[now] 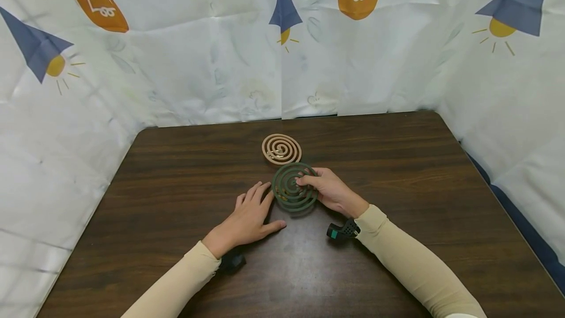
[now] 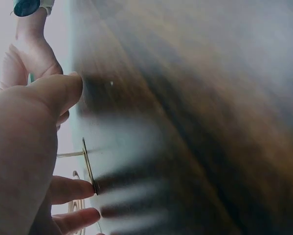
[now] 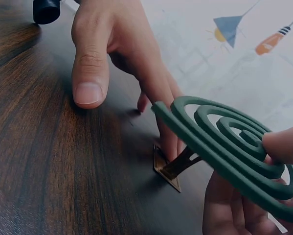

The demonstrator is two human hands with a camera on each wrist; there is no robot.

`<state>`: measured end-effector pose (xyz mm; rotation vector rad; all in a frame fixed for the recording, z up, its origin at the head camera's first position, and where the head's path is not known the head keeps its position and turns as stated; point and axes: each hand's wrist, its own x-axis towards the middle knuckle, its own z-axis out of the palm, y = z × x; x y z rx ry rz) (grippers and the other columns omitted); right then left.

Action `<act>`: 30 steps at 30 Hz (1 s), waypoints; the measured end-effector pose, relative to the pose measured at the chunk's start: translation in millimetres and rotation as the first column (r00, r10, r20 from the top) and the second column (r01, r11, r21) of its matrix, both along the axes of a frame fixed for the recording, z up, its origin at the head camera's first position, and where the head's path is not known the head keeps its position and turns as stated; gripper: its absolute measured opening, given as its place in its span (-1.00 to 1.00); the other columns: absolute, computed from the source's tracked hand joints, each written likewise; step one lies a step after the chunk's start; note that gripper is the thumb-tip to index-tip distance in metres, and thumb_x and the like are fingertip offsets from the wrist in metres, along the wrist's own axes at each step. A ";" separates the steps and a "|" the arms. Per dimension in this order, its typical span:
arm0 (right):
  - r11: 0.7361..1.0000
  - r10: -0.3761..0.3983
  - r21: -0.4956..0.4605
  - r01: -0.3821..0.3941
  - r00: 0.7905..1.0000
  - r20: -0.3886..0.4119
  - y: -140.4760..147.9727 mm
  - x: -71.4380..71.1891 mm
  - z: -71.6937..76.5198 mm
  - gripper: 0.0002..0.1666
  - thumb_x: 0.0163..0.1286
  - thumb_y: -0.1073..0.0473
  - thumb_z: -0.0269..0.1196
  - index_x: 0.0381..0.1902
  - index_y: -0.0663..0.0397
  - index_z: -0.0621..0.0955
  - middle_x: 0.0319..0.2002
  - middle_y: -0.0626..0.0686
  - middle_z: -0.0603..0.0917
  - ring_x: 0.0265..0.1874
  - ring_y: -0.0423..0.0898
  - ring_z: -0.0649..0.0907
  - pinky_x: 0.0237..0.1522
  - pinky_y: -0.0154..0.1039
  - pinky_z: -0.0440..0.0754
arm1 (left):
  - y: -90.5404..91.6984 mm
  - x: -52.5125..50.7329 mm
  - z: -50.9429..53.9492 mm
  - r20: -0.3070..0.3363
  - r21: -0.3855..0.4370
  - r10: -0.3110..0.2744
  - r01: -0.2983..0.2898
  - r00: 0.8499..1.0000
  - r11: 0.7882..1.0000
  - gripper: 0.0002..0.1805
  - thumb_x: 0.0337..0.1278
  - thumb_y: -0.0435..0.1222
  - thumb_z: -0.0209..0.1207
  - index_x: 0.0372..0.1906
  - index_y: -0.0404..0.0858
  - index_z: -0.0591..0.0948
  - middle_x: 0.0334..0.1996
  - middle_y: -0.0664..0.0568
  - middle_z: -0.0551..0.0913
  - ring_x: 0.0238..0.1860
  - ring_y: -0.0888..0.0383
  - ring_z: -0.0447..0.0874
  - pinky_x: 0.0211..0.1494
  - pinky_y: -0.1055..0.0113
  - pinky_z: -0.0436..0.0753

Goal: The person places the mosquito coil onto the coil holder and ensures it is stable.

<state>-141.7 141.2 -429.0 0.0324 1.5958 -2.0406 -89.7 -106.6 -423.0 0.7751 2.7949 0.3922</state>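
My right hand (image 1: 335, 191) pinches a green mosquito coil (image 1: 292, 184), its thumb on top near the spiral's centre and the other fingers underneath. A small metal stand (image 3: 171, 169) rises from the table under the coil. In the right wrist view the coil tilts above this stand; whether its tip touches the coil cannot be made out. Palm down, my left hand (image 1: 247, 219) lies by the coil's left side with its fingers extended. One left fingertip touches the stand's flat base, as the left wrist view also shows.
Just behind the green coil, a tan mosquito coil (image 1: 281, 149) sits near the back of the dark wooden table (image 1: 198, 161). White printed cloth (image 1: 212, 63) hangs around the table's back and sides. Each wrist wears a black camera (image 1: 344, 229).
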 end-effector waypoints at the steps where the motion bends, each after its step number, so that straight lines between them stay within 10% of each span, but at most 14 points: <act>1: 1.000 -0.001 -0.004 0.001 1.000 0.005 -0.2 0.1 0.3 -0.89 0.46 0.30 0.27 -0.09 0.16 0.64 -0.35 -0.11 0.74 -0.40 -0.25 0.74 -0.23 -0.35 0.73 | 0.5 0.1 0.2 0.003 0.003 0.001 -0.001 1.000 1.000 -0.07 0.35 0.25 0.19 0.59 -0.22 0.29 0.61 -0.27 0.13 0.66 -0.34 -0.01 0.42 -0.40 0.27; 14: 1.000 0.009 -0.021 -0.009 1.000 -0.006 -1.7 -0.8 -1.1 -0.50 0.46 0.31 0.26 0.32 0.26 0.51 -0.24 -0.14 0.76 -0.30 -0.28 0.78 -0.19 -0.36 0.76 | 4.5 1.1 1.6 0.025 0.001 0.006 -0.006 1.000 1.000 -0.06 0.35 0.26 0.19 0.61 -0.18 0.26 0.63 -0.26 0.10 0.66 -0.35 -0.02 0.43 -0.41 0.25; 30: 1.000 0.009 -0.014 -0.009 1.000 -0.012 -3.5 -2.5 -6.3 -0.47 0.41 0.37 0.30 0.32 0.26 0.51 -0.19 -0.12 0.75 -0.31 -0.27 0.76 -0.21 -0.37 0.75 | -3.5 -1.1 2.3 0.034 -0.003 -0.019 0.019 0.999 1.000 -0.05 0.35 0.29 0.15 0.63 -0.16 0.23 0.64 -0.23 0.10 0.68 -0.29 -0.02 0.47 -0.39 0.23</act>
